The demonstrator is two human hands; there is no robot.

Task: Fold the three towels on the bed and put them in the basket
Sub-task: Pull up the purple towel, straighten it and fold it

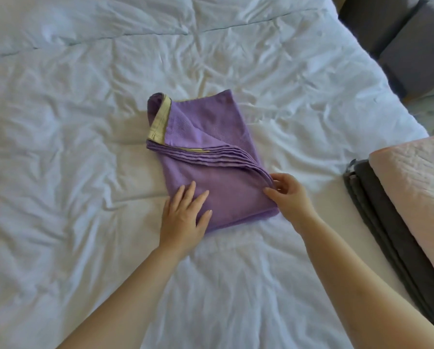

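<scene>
Purple towel (210,137) lies part-folded mid bed (59,122), L hand (185,212) pressed flat w/ straight fingers on its near end to pin the layers, R hand (286,195) pinching the stacked right edge, prob to square it up; basket not in view

Both forearms are bare along all that shows; the left hand (185,217) and right hand (290,195) are bare too, with fingernails cut short
</scene>
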